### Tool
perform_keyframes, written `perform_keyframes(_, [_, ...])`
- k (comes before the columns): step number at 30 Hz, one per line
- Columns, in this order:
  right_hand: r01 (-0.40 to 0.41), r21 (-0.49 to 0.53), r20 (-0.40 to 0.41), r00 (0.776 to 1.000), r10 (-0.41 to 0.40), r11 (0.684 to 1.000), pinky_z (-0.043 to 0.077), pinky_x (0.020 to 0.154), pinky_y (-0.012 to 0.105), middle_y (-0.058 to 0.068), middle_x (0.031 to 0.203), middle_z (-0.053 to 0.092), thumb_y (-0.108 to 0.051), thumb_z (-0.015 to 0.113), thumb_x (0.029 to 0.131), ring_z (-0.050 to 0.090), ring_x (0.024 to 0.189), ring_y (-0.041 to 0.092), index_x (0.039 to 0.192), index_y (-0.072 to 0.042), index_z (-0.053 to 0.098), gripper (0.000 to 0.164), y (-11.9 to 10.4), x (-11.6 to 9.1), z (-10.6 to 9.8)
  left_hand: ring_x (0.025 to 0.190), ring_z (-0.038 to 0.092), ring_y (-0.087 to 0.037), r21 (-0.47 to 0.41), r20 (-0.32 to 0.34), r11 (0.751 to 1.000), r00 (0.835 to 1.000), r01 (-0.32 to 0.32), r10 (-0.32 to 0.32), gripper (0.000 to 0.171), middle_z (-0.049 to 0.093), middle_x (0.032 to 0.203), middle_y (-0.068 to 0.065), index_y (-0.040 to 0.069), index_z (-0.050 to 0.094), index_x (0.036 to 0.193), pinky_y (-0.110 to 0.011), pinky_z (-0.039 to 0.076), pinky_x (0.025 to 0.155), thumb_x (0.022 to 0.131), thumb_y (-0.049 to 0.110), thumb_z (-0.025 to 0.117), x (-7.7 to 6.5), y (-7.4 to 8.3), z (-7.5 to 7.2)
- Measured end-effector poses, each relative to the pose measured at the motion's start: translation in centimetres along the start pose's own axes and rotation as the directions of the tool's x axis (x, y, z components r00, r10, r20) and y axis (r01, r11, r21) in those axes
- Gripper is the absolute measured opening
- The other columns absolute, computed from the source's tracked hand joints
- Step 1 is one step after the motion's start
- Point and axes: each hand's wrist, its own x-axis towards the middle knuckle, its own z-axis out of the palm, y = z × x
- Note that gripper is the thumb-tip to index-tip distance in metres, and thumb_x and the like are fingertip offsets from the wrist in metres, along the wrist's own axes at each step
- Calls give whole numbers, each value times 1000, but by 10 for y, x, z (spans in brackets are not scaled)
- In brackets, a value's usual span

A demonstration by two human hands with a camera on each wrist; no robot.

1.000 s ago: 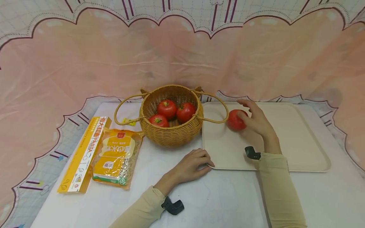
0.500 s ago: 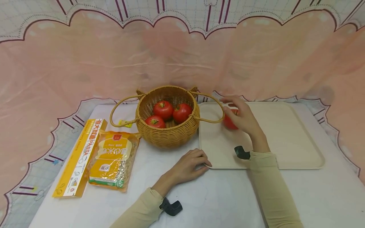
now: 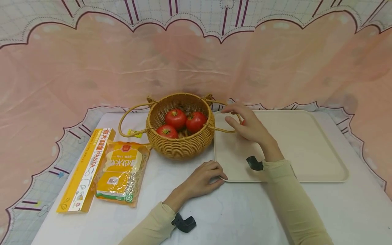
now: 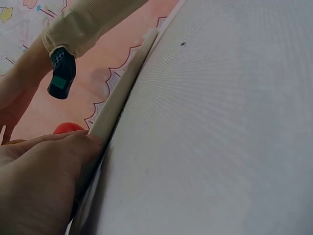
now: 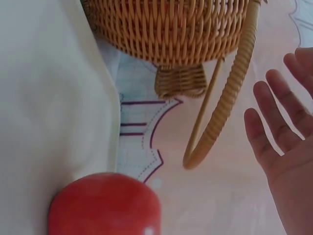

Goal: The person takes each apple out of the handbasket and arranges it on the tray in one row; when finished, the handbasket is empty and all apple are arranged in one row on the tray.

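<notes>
My right hand [image 3: 249, 126] hovers over the left side of the beige tray [image 3: 300, 146], fingers apart and holding nothing, beside the right handle of the wicker basket [image 3: 180, 146]. Below it a red apple [image 5: 105, 208] sits on the tray; in the head view the hand hides most of it. Three red apples lie in the basket, one being the front apple [image 3: 166, 131]. At the tray's near left corner, my left hand [image 3: 203, 180] holds the rim between thumb and fingers. The left wrist view shows that hand [image 4: 46, 171] against the tray's edge.
Left of the basket lie a yellow pasta box [image 3: 84, 170] and an orange bag of noodles [image 3: 120, 170]. Behind the bag is a small yellow packet [image 3: 134, 133]. A patterned pink cloth [image 3: 183, 61] hangs behind the white table [image 3: 239, 217].
My right hand has moved left, away from the apple on the tray and toward the basket's handle. The left hand stays at the tray corner. The head view has shifted slightly.
</notes>
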Motion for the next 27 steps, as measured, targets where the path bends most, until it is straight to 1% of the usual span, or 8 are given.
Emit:
perform_keyframes(7, [80,-13,45,996,-80,997,44,97,40,3,116,62,-12,62,91,54,111,15,117,-13,61,27,33,10,9,98,50,-2,4,-6,1000,1000,-12,12,11,57,96,13,26,69,99,-22,43,89,89,24,64,0,-1,2])
perform_keyframes(13, [100,-8,88,991,-99,995,43,100,39,0,119,60,-14,61,92,53,113,14,118,-12,61,26,26,18,10,98,51,-2,2,0,1000,1000,-10,10,11,57,97,13,26,69,99,-22,43,90,90,24,64,0,0,2])
perform_keyframes(17, [95,-41,125,988,-90,995,43,100,38,-4,121,58,-15,61,92,52,115,14,118,-16,60,27,19,24,12,97,52,-2,2,-4,1000,1000,-14,14,11,58,96,13,26,70,98,-22,43,89,90,23,64,0,0,3])
perform_keyframes(21, [87,-33,168,982,-81,996,42,100,39,-7,120,56,-16,60,93,51,114,13,116,-21,60,24,14,31,17,97,52,-3,10,-7,1000,1000,-15,16,11,58,96,12,25,70,98,-22,43,88,89,23,65,0,0,2])
perform_keyframes(23, [87,-21,187,979,-81,996,42,99,37,-9,118,56,-16,59,93,51,112,10,115,-21,60,22,12,35,20,97,52,-3,9,-4,1000,1000,-12,12,11,58,96,12,25,70,98,-22,43,88,89,23,65,0,1,2])
perform_keyframes(25, [115,-29,200,974,-107,993,43,97,35,-7,117,57,-14,59,92,52,110,11,113,-19,61,21,11,39,23,98,52,-3,5,-1,1000,1000,-5,5,11,58,96,12,25,70,98,-22,43,89,89,23,65,0,1,1])
perform_keyframes(27, [159,-62,214,966,-142,985,45,91,34,-4,115,58,-13,59,92,54,104,14,112,-15,62,20,11,44,27,98,52,-4,1,-3,1000,1000,-3,3,11,58,96,11,25,70,98,-23,43,89,89,23,65,0,1,1])
